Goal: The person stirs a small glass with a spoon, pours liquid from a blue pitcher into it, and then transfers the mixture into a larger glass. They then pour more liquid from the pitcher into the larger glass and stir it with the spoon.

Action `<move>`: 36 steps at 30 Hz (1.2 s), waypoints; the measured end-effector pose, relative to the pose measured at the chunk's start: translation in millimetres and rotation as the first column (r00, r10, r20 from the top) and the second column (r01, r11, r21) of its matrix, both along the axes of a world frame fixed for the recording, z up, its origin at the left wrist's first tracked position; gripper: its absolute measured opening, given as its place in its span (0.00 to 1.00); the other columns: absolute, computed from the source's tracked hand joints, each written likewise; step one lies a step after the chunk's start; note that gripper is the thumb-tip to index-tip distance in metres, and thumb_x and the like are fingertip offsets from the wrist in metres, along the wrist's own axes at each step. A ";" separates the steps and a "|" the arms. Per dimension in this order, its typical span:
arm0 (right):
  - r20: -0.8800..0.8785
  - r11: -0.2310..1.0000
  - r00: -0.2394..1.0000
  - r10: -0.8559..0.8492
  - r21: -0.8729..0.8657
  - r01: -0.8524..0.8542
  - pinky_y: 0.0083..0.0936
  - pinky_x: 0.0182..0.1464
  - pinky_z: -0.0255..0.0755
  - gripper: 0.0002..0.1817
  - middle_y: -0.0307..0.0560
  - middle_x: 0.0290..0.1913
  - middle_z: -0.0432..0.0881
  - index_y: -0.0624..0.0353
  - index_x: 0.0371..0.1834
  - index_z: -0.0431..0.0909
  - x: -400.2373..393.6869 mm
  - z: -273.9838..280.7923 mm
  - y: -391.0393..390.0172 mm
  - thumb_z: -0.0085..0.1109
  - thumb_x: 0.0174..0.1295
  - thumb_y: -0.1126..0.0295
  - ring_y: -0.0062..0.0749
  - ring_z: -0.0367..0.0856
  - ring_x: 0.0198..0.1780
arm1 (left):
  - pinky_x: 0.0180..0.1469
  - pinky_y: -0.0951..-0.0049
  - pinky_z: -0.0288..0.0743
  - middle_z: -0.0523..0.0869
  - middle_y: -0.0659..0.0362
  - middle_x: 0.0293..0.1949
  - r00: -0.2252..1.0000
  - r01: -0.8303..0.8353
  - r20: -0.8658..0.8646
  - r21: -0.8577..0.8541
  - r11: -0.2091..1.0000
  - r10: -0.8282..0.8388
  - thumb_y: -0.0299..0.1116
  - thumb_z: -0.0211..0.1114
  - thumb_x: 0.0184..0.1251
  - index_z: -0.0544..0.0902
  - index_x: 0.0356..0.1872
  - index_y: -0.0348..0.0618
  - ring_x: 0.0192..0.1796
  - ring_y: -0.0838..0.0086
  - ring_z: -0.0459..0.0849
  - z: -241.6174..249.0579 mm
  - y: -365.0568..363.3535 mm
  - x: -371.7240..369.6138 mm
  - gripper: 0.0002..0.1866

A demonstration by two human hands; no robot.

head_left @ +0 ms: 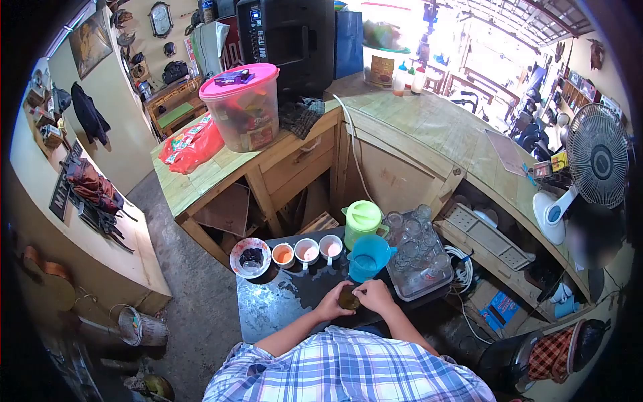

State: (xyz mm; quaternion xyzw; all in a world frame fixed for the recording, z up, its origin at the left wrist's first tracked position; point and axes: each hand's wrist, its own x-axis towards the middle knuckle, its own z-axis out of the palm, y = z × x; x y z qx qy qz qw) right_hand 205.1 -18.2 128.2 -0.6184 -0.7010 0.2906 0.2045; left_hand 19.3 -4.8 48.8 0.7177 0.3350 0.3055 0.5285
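**Bit of a tight squeeze around this two-handed hold**

So the main risk here is probably a slip. A small dark round container (pixel 348 299) is being held near the front edge of the table (pixel 264 305), and wet-looking patches can be seen on that surface. If the fingers are damp too (can't be told from here), the smooth-looking side could be lost with one careless twist, and anything inside could be spilled.

Second worry is a bump. The blue pitcher (pixel 370 257) is parked just beyond the right hand (pixel 374 295), so it could be knocked by a forward swing of the knuckles. The clear tray (pixel 416 294) is off to the right, crammed with glasses (pixel 409 248) lying and standing at odd angles, and a rattle or a chip could be caused by an elbow or a shove from the pitcher. The three cups (pixel 307 252) are farther out, so less of a concern, though they could be splashed if the pitcher were tipped.

As for the hold itself: the container is sat between the hands, right in front of the plaid shirt (pixel 348 362). Its left side is gripped by the curled fingers of the left hand (pixel 329 304). The right fingertips are bunched at its upper right rim, but whether the rim or something small is being pinched there can't be made out. What's inside can't be made out either.
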 end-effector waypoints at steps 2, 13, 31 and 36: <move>-0.044 0.984 0.999 -0.007 0.180 0.015 0.39 0.39 0.77 0.08 0.50 0.30 0.85 0.53 0.34 0.89 -1.4 -6.0 3.1 0.64 0.55 0.66 0.48 0.83 0.32 | 0.65 0.66 0.69 0.75 0.52 0.58 1.000 0.002 0.013 0.021 1.000 -0.003 0.34 0.83 0.39 0.64 0.65 0.41 0.62 0.65 0.75 1.4 0.3 -0.3 0.49; 0.051 0.956 0.998 -0.042 0.292 0.025 0.39 0.38 0.77 0.08 0.51 0.31 0.85 0.54 0.34 0.89 -3.0 -8.4 1.4 0.63 0.55 0.66 0.49 0.82 0.31 | 0.64 0.66 0.69 0.75 0.52 0.57 1.000 -0.015 -0.008 0.010 1.000 0.015 0.34 0.83 0.39 0.65 0.64 0.42 0.62 0.65 0.75 4.0 -0.7 0.0 0.47; -0.069 0.992 0.997 0.017 0.126 -0.009 0.38 0.43 0.75 0.08 0.50 0.32 0.85 0.56 0.31 0.88 -13.6 -4.1 6.1 0.65 0.54 0.65 0.46 0.82 0.38 | 0.60 0.64 0.72 0.78 0.50 0.55 0.988 -0.120 -0.093 0.069 0.990 0.126 0.35 0.83 0.38 0.66 0.63 0.42 0.58 0.61 0.79 5.7 4.3 -2.2 0.46; 0.006 0.987 0.999 0.035 0.157 -0.036 0.38 0.43 0.75 0.07 0.50 0.32 0.84 0.56 0.31 0.88 -13.9 -6.5 7.3 0.65 0.54 0.66 0.46 0.81 0.37 | 0.58 0.59 0.73 0.81 0.50 0.54 0.959 -0.243 -0.111 0.148 0.959 0.260 0.39 0.83 0.35 0.69 0.61 0.43 0.57 0.55 0.80 3.0 7.9 -4.4 0.46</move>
